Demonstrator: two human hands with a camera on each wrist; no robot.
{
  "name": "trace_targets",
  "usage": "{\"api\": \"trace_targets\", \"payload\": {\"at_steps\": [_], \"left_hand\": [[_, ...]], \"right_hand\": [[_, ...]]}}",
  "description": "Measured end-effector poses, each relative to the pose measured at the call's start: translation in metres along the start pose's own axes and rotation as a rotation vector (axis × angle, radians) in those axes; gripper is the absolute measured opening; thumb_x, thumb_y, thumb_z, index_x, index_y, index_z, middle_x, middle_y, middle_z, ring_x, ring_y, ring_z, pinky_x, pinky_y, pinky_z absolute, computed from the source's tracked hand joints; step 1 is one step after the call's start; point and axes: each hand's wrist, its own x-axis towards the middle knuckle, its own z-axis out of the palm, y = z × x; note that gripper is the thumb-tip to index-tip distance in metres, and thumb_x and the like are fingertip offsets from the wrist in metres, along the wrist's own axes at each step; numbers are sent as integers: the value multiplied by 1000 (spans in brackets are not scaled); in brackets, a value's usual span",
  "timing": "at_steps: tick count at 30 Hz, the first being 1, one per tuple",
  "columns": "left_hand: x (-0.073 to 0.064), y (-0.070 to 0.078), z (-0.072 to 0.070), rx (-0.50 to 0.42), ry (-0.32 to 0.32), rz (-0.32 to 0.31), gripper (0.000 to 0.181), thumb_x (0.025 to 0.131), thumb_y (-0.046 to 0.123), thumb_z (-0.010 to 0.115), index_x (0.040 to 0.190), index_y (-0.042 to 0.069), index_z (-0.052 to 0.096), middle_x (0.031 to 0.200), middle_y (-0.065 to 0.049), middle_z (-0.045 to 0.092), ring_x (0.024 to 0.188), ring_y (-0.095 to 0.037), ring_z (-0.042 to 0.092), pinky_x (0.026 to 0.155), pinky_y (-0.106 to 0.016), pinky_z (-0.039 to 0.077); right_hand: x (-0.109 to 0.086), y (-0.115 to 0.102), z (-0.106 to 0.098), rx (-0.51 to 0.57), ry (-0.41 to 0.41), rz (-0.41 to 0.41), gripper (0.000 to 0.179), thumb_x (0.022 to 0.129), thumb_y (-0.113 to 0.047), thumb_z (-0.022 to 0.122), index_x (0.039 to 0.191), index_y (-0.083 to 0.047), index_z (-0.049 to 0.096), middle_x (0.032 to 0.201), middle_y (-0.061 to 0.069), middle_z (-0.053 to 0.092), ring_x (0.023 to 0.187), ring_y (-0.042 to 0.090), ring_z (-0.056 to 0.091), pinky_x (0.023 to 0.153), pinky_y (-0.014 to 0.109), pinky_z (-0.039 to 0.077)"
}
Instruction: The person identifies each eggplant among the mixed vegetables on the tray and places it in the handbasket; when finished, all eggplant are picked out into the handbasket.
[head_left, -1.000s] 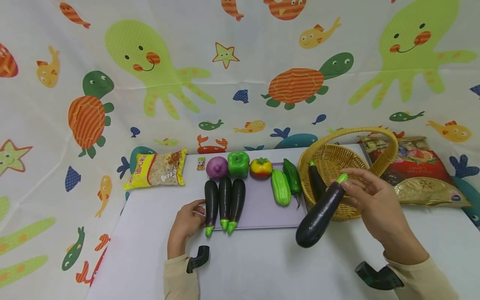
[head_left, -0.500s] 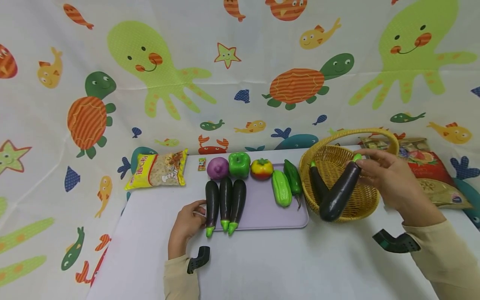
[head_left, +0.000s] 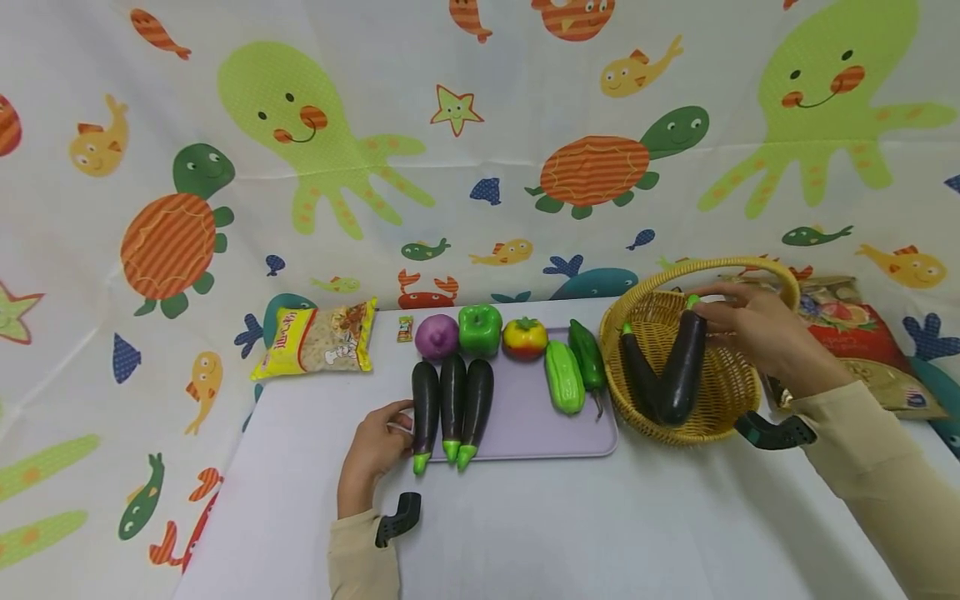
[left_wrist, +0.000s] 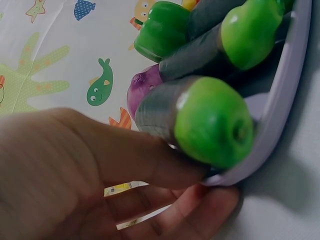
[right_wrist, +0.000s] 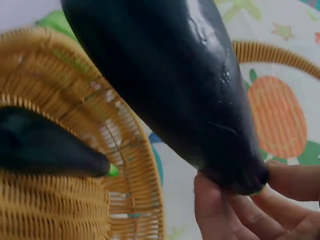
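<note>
My right hand pinches an eggplant by its stem end, its thick end pointing down over the wicker basket. Inside that basket leans another eggplant, also seen low in the right wrist view, where the held eggplant looms large. At the left side of the lilac tray, my left hand grips the rim, thumb above and fingers below in the left wrist view. Three eggplants lie side by side on the tray, green ends toward me, the leftmost right at my left hand.
Behind them on the tray sit an onion, a green bell pepper and a red-yellow tomato. A cucumber and a green chili lie at its right. Snack bags flank the scene; the basket's handle arches upward.
My right hand has carried the eggplant from in front of the basket rightward and back until it hangs over the basket, now more upright. My left hand has stayed at the tray.
</note>
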Motion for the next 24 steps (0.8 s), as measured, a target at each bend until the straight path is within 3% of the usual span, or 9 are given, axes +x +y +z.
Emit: {"api": "trace_targets", "payload": {"at_steps": [10, 19, 24], "left_hand": [[0, -1, 0, 11, 6, 8, 61, 74, -16, 57, 133, 1, 64, 98, -12, 64, 68, -16, 61, 60, -30, 47], [0, -3, -1, -10, 2, 14, 62, 73, -17, 56, 133, 0, 64, 97, -12, 63, 68, -16, 61, 60, -30, 48], [-1, -4, -1, -10, 3, 16, 62, 74, -17, 57, 133, 0, 64, 97, -12, 63, 68, -16, 61, 61, -30, 49]], "right_hand": [[22, -1, -10, -245, -89, 41, 44, 107, -16, 49, 145, 6, 43, 112, 11, 65, 90, 14, 66, 82, 41, 59], [40, 9, -5, -272, -209, 64, 34, 105, -10, 49, 129, 14, 51, 110, 17, 64, 93, 22, 65, 80, 44, 58], [48, 13, -4, -274, -235, 122, 39, 105, -13, 51, 135, 13, 48, 115, 17, 62, 97, 23, 65, 88, 48, 56]]}}
